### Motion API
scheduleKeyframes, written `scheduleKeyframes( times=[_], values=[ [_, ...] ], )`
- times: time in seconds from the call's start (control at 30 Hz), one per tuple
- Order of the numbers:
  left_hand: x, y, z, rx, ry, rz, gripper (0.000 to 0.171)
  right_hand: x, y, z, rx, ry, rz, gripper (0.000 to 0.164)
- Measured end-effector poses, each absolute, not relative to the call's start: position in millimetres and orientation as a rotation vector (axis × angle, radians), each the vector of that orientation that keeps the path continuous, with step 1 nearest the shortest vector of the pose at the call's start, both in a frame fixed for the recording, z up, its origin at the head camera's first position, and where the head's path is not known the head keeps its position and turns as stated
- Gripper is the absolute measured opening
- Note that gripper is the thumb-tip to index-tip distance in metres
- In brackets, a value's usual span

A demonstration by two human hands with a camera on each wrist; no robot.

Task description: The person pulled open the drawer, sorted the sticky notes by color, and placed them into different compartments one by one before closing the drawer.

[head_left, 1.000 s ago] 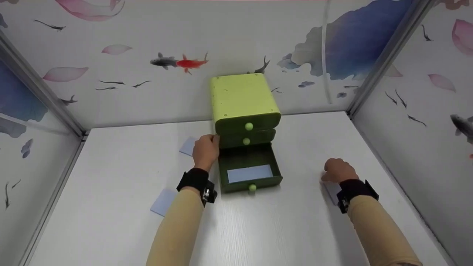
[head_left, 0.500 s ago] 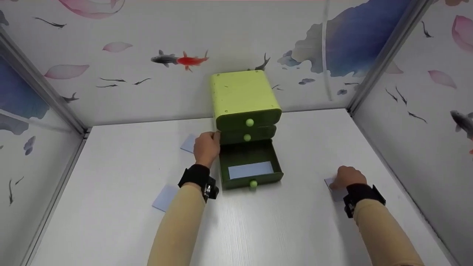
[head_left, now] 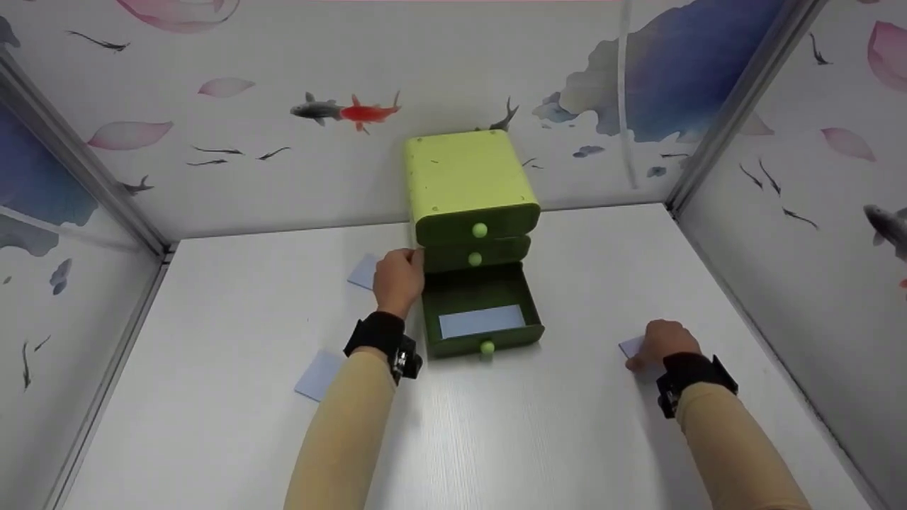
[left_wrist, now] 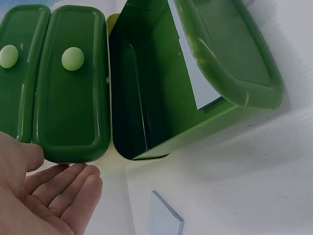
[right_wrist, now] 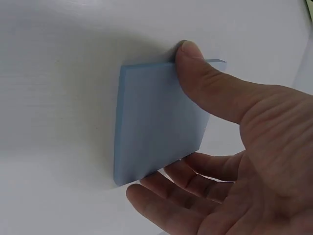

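A yellow-green chest of drawers (head_left: 468, 170) stands against the back wall, its bottom drawer (head_left: 482, 280) pulled out. In that drawer lies a pale blue slab (head_left: 482, 321). My left hand (head_left: 398, 283) is at the chest's left side. In the left wrist view its thumb is beside the lower edge of the middle drawer's front (left_wrist: 73, 107), and its loosely bent fingers (left_wrist: 73, 191) reach along the side. At the right, my right hand (head_left: 666, 345) grips a thin light-blue square slab (right_wrist: 161, 117) on the table, thumb on one edge and fingers on the opposite one.
Two more pale blue slabs lie left of the chest, the far slab (head_left: 362, 272) partly behind my left hand and the near slab (head_left: 319, 374) beside the forearm. The white table (head_left: 538, 425) is enclosed by printed wall panels (head_left: 283, 191).
My right hand has moved slightly right and toward me over its slab, and the slab's corner now shows at a different angle. My left hand has stayed at the chest.
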State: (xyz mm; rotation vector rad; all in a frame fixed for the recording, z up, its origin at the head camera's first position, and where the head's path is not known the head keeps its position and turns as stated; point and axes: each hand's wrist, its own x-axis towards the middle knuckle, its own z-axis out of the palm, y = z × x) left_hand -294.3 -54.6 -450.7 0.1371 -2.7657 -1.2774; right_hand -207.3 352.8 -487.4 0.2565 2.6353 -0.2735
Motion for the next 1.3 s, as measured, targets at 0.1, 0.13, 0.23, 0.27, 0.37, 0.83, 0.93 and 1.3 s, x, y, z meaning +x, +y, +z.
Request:
scheduleKeyframes(
  times=[0.1,0.13,0.23,0.27,0.37,0.83,0.93,1.3],
  values=[
    [-293.3,-54.4,-450.9,0.147,-2.768,-1.286,0.037,-208.3,353.7,-491.1,0.277,2.608,-0.295,0.083],
    [-293.1,-54.3,-450.8,0.146,-2.764,-1.287,0.036,-208.6,354.1,-492.6,0.283,2.604,-0.301,0.087],
    [-292.9,-54.6,-450.9,0.139,-2.756,-1.295,0.035,-210.0,355.3,-497.4,0.298,2.602,-0.329,0.097],
    [-292.9,-54.7,-451.0,0.135,-2.754,-1.300,0.035,-210.5,355.5,-498.8,0.299,2.607,-0.340,0.098],
    [-292.6,-54.8,-450.7,0.136,-2.755,-1.307,0.034,-212.0,354.8,-500.9,0.292,2.633,-0.366,0.097],
    [-290.6,-55.3,-450.8,0.106,-2.771,-1.284,0.032,-215.2,347.4,-504.9,0.161,2.670,-0.384,0.087],
    [-290.2,-55.3,-450.7,0.111,-2.771,-1.289,0.032,-218.1,348.9,-507.3,0.127,2.699,-0.374,0.084],
    [-288.9,-54.5,-451.0,0.107,-2.780,-1.276,0.032,-229.5,343.4,-498.7,0.098,2.845,-0.375,0.038]
  ],
)
